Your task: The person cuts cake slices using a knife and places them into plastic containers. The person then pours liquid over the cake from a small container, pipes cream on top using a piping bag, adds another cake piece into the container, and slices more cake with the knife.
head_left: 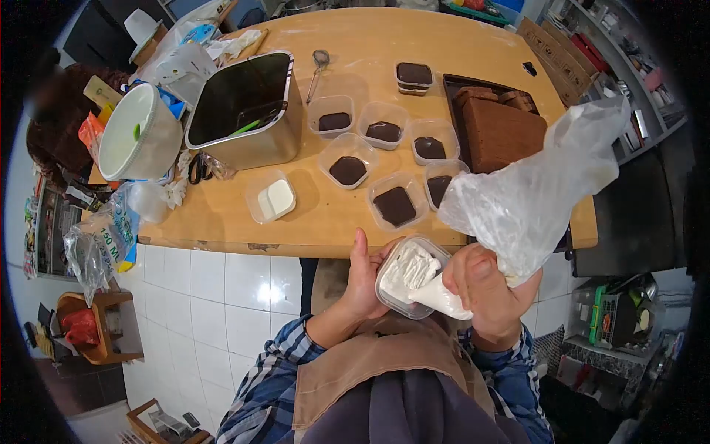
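Note:
My left hand grips a small clear plastic container from its left side, thumb raised. White cream in ridged strips covers much of what shows inside it. My right hand is wrapped round a clear piping bag, squeezed where the cream-filled end begins. The bag's tip points left, over the container and touching or close to the cream. Its loose upper part spreads up to the right, hiding part of a baking tray. Beyond my hands stand several containers with dark chocolate squares, the nearest being a chocolate-filled container.
A tray holds brown cake at the right. One layered container stands behind. To the left are a container of white cream, a deep metal pan, a white tub, scissors and a small strainer.

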The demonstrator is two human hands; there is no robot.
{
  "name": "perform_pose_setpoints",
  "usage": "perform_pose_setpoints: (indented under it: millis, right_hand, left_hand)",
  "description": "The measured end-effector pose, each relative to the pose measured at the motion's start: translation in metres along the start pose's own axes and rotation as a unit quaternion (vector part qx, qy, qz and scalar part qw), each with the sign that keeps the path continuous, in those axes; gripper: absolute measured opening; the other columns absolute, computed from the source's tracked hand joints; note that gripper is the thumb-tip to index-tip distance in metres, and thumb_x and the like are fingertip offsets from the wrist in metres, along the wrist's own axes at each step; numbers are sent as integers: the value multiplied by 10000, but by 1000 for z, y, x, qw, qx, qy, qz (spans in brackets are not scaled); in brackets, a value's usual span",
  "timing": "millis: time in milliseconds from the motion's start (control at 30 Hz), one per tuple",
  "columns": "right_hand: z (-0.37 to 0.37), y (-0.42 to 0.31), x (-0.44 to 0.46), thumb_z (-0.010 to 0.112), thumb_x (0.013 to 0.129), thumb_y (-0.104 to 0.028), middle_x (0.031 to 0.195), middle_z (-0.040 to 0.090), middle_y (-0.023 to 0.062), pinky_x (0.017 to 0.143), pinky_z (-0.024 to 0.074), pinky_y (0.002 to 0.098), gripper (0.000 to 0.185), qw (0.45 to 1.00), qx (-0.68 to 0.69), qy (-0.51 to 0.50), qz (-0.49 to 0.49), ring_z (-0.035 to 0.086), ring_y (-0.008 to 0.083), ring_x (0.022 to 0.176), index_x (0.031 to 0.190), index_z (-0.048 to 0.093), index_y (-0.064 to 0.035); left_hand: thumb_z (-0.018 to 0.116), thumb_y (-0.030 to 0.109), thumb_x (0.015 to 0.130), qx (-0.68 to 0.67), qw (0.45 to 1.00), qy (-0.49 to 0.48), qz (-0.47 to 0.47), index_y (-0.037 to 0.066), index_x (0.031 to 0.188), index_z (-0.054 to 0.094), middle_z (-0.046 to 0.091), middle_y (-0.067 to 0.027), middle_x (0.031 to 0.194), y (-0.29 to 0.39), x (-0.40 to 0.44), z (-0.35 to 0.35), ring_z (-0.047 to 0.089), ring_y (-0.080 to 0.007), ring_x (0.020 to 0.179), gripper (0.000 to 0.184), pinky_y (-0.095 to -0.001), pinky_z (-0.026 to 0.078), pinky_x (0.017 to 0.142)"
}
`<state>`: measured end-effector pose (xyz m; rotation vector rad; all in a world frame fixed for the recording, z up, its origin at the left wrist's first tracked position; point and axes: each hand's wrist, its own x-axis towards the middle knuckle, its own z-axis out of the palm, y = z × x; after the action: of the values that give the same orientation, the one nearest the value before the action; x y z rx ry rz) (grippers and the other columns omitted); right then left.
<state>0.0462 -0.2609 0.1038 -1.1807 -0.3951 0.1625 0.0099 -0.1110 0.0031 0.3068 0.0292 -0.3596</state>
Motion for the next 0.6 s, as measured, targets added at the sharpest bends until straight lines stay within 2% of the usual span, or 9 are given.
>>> perform_pose_setpoints:
  millis: [100,400,500,600]
  right_hand:
    - [-3,1,3,616,769,3,929,643,116,714,472,265,255,999,-16,-34,9,610,151,829,1014,578,60]
    - [-1,0,10,623,778,-17,878,649,105,671,471,254,246,998,-49,-21,23,613,137,768,1007,579,61]
    - [-3,-3,10,614,783,-21,812,638,87,616,461,248,217,999,-13,39,12,592,124,681,986,586,50]
    - [-17,4,14,490,866,-140,572,499,47,470,376,270,149,993,89,52,-63,447,121,449,924,544,-14]
  left_hand:
    - [150,735,810,57,994,94,-11,3,1229,439,557,-126,1146,0,0,10,559,-211,1027,892,-329,435,901]
    - [137,729,814,86,985,145,-19,-8,1248,420,536,-134,1184,0,3,15,545,-231,1057,901,-334,429,915]
    - [166,699,836,3,999,32,-18,0,1242,421,544,-137,1162,1,2,-1,546,-229,1052,848,-353,437,911]
    - [243,638,869,165,980,107,-41,31,1263,389,533,-140,1162,2,2,3,547,-231,1043,738,-375,447,901]
